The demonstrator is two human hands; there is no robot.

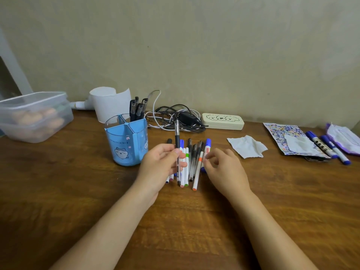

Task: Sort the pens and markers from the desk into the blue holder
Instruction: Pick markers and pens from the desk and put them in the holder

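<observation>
The left hand (pixel 163 162) pinched a clear gel pen (pixel 177 141) upright between thumb and fingers, above a row of pens and markers (pixel 191 164) lying on the wooden tabletop (pixel 194 221). At 3 o'clock of that row the right hand (pixel 224 168) hovered with fingers loosely curled, holding nothing. The blue holder (pixel 126 143) stood at 9 o'clock of the held pen, dark pens (pixel 137 110) in its rear compartment. A crumpled tissue (pixel 246 146) lay at 3 o'clock. Farther back sat tangled cables (pixel 181 118), a cream case (pixel 223 121) and a paper roll (pixel 109 103); two blue markers (pixel 329 148) lay far right.
</observation>
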